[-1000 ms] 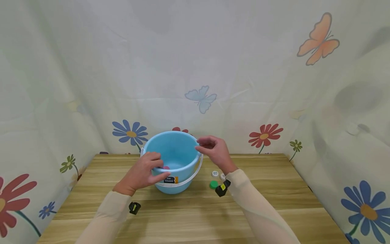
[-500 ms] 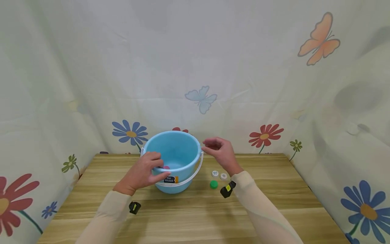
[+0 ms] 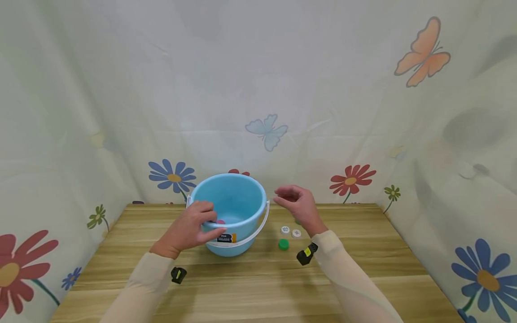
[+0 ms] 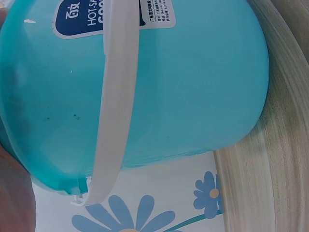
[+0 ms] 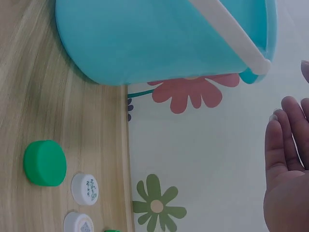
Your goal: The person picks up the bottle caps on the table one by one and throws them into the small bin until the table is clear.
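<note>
A light blue bucket (image 3: 230, 244) stands upright on the wooden table, its white handle (image 3: 258, 229) hanging down at the front. My left hand (image 3: 190, 229) grips the near-left rim, fingers over the inside and thumb along the outside. Part of a small pink object (image 3: 220, 221) shows inside the bucket; its kind cannot be made out. To the right of the bucket, my right hand (image 3: 300, 204) hovers in the air with relaxed fingers, holding nothing. Below it lie two white bottle caps (image 5: 85, 189) and a green bottle cap (image 5: 45, 163). Another green cap (image 3: 298, 221) is mostly hidden behind my right wrist.
The wooden table (image 3: 250, 291) reaches back to a pale curtain (image 3: 194, 89) printed with flowers and butterflies, which also encloses both sides. Each wrist carries a small black camera, the right wrist camera (image 3: 305, 255) being above the table near the caps.
My right hand has moved right, from beside the bucket's right rim to clear of it, uncovering a white cap and part of a second green cap. My left hand and the bucket stay put.
</note>
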`<move>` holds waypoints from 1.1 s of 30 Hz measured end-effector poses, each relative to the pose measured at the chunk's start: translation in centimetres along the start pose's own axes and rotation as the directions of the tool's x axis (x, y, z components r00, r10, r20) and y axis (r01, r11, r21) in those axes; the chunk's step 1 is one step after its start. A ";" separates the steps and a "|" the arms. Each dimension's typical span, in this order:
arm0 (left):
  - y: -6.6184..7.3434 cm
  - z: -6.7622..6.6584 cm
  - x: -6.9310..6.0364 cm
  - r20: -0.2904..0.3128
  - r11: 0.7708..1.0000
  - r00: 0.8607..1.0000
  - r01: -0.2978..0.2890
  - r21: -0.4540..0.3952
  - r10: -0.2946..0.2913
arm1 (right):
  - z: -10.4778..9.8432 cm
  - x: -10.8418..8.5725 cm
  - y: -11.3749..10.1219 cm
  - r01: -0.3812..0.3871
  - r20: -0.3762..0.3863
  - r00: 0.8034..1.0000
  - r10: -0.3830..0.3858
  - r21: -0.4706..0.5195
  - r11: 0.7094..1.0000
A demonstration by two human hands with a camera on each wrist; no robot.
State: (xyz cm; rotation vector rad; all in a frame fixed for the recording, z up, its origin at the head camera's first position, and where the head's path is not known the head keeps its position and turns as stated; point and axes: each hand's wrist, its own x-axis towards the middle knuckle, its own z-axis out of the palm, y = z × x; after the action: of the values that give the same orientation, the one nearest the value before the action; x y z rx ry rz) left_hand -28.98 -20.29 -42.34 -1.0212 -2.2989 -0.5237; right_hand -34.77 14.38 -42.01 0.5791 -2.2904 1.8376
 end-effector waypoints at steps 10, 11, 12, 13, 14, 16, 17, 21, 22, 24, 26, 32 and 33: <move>0.0 0.0 0.0 0.002 1.000 1.000 -0.001 0.001 0.001 | -0.9 -0.8 1.0 -0.039 -0.012 0.999 0.039 0.006 0.999; 0.0 0.0 0.0 0.000 1.000 1.000 -0.004 0.000 0.004 | -1.0 -0.8 1.1 -0.039 -0.013 0.999 0.039 0.004 0.999; 0.0 0.0 0.0 0.000 1.000 1.000 -0.005 0.000 0.005 | -1.1 -0.9 1.2 -0.040 -0.017 0.999 0.040 0.000 0.999; 0.0 0.0 0.0 -0.001 1.000 1.000 -0.007 0.000 0.007 | -1.2 -1.0 1.3 -0.041 -0.018 0.999 0.041 -0.003 0.999; 0.0 0.0 0.0 -0.001 1.000 1.000 -0.008 0.000 0.008 | -1.2 -1.0 1.5 -0.040 -0.019 0.999 0.040 -0.003 0.999; 0.0 0.0 0.0 -0.001 1.000 1.000 -0.007 0.002 0.007 | -1.3 -1.1 1.7 -0.039 -0.020 0.999 0.039 -0.003 0.999; 0.0 0.0 0.0 -0.001 1.000 1.000 -0.005 0.004 0.005 | -1.4 -1.2 1.8 -0.039 -0.021 0.999 0.039 -0.001 0.999; 0.2 -0.1 0.0 0.002 1.000 1.000 0.006 0.008 -0.006 | -1.7 -1.4 2.4 -0.042 -0.018 0.999 0.042 -0.004 0.999; 0.2 -0.1 0.0 0.003 1.000 1.000 0.010 0.009 -0.010 | -1.8 -1.5 2.6 -0.045 -0.018 0.999 0.044 -0.006 0.999; 0.3 -0.1 -0.1 0.007 1.000 1.000 0.016 0.009 -0.016 | -2.0 -1.6 3.0 -0.055 -0.017 0.998 0.054 -0.016 0.998; 0.3 -0.1 -0.1 0.012 1.000 1.000 0.020 0.009 -0.020 | -2.1 -1.7 3.2 -0.067 -0.020 0.998 0.067 -0.026 0.997; 0.3 -0.1 -0.2 0.013 1.000 1.000 0.022 0.008 -0.022 | -2.1 -1.9 3.5 -0.101 -0.027 0.995 0.099 -0.051 0.994; 0.3 -0.1 -0.2 0.013 1.000 1.000 0.023 0.009 -0.023 | -2.1 -2.0 3.5 -0.102 -0.028 0.995 0.100 -0.052 0.993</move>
State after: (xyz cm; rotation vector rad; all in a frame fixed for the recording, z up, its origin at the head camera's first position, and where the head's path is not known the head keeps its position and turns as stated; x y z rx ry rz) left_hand -28.59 -20.23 -42.37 -0.9972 -2.3250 -0.5171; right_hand -34.56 17.41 -45.36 0.4372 -2.3846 1.8100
